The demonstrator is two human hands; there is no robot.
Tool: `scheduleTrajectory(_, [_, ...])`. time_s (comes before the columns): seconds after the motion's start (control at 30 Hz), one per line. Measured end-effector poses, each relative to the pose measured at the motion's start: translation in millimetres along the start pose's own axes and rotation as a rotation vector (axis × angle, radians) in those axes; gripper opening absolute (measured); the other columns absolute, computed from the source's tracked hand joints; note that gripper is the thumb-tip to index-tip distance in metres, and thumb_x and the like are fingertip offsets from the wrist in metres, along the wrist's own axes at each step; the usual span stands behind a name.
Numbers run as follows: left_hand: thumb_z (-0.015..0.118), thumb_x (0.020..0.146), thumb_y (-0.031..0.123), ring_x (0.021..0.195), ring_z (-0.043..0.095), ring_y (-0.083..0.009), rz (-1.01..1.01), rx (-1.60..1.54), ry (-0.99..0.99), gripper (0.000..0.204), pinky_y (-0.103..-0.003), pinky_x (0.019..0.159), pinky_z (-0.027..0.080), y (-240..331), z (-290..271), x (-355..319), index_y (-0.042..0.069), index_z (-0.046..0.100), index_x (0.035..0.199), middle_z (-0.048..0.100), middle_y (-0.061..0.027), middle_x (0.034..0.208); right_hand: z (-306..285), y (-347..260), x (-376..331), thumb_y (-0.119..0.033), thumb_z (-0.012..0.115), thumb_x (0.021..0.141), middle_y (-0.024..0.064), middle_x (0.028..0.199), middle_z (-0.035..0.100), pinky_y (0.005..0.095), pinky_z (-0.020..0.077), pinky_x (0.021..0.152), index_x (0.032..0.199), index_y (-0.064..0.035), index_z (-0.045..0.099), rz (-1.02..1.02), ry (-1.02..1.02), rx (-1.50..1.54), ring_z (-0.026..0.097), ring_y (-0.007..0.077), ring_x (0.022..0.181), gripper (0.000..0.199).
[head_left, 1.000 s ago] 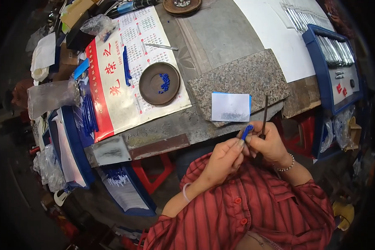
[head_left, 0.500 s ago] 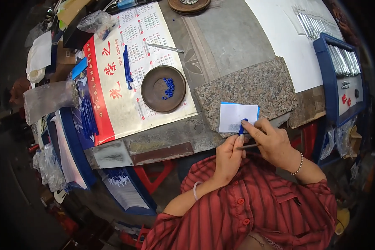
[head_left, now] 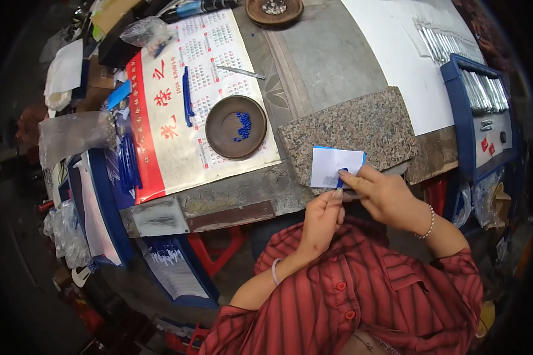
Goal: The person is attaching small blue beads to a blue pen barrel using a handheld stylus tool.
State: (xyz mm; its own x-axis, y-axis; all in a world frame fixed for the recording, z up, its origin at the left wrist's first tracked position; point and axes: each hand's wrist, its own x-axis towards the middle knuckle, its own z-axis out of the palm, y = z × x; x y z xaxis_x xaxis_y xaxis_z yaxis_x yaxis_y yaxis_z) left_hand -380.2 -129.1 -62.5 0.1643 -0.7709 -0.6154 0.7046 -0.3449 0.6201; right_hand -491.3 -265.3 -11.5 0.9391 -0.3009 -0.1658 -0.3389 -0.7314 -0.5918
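Pinched in my left hand (head_left: pixel 321 225) is a short blue rod (head_left: pixel 340 181), upright over the near edge of a small white pad (head_left: pixel 331 163). My right hand (head_left: pixel 394 201) bends in from the right, its fingertips closed at the rod's upper end; whatever else lies in its palm is hidden. The pad has a blue edge and a grey smudge near its front. Under it is a speckled granite slab (head_left: pixel 373 124). Left of the slab, a round brown dish (head_left: pixel 222 133) holds several tiny blue pieces (head_left: pixel 243 126).
A calendar sheet (head_left: pixel 160 160) bears blue sticks (head_left: pixel 188 97) and metal tweezers (head_left: pixel 243 72). At right, a blue tray (head_left: pixel 465 127) contains silvery strips. Another brown dish (head_left: pixel 287 21) stands at the back. Lower left, a blue-rimmed drawer (head_left: pixel 177 284) hangs below the table edge.
The whole view has shifted slightly. A thin dark rod that stuck out by my right hand no longer shows. Both hands stay at the blue rod over the pad.
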Motion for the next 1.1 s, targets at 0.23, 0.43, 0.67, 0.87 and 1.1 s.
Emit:
scheduleTrajectory(0.23, [0.039, 0.096, 0.033, 0.042, 0.033, -0.0039, -0.118, -0.066, 0.039, 0.041, -0.020, 0.038, 0.023, 14, 0, -8, -0.001, 0.063, 0.094, 0.045, 0.0015, 0.052, -14, -16, -28, -0.019, 0.043, 0.090, 0.0139, 0.083, 0.055, 0.0319, 0.0436, 0.068, 0.097, 0.0046, 0.058, 0.103, 0.360, 0.470, 0.054, 0.0253, 0.073, 0.029])
scheduleTrajectory(0.43, [0.046, 0.094, 0.023, 0.045, 0.042, -0.0058, 0.032, -0.002, 0.045, 0.027, -0.019, 0.046, 0.034, 5, -5, -8, -0.001, 0.060, 0.097, 0.052, 0.0000, 0.064, -18, -32, -27, -0.041, 0.035, 0.095, 0.0165, 0.093, 0.061, 0.0266, 0.0454, 0.061, 0.098, 0.0045, 0.059, 0.089, 0.528, 0.491, 0.057, 0.0191, 0.069, 0.051])
scheduleTrajectory(0.67, [0.050, 0.093, 0.018, 0.050, 0.054, -0.0075, 0.058, 0.131, 0.077, 0.023, -0.019, 0.046, 0.043, -1, 5, -8, -0.002, 0.055, 0.102, 0.059, -0.0044, 0.075, 4, -15, -9, -0.030, 0.041, 0.095, 0.0151, 0.094, 0.061, 0.0276, 0.0469, 0.060, 0.101, 0.0037, 0.059, 0.002, 0.530, 0.262, 0.059, 0.0195, 0.068, 0.039])
scheduleTrajectory(0.87, [0.050, 0.093, 0.018, 0.045, 0.048, -0.0053, 0.089, 0.132, 0.092, 0.022, -0.019, 0.041, 0.038, -3, -1, -5, -0.002, 0.057, 0.098, 0.059, -0.0041, 0.069, -39, -36, -16, -0.021, 0.045, 0.093, 0.0132, 0.093, 0.062, 0.0292, 0.0492, 0.058, 0.099, 0.0030, 0.060, 0.324, -0.196, 0.171, 0.060, 0.0202, 0.068, 0.029])
scheduleTrajectory(1.1, [0.046, 0.094, 0.017, 0.046, 0.043, -0.0035, 0.079, 0.126, 0.021, 0.020, -0.018, 0.041, 0.033, 3, 4, -2, 0.001, 0.057, 0.090, 0.055, -0.0011, 0.064, -8, -29, 13, -0.006, 0.050, 0.084, 0.0171, 0.089, 0.063, 0.0314, 0.0516, 0.065, 0.093, 0.0039, 0.059, -0.041, 0.381, 0.189, 0.064, 0.0297, 0.076, 0.015])
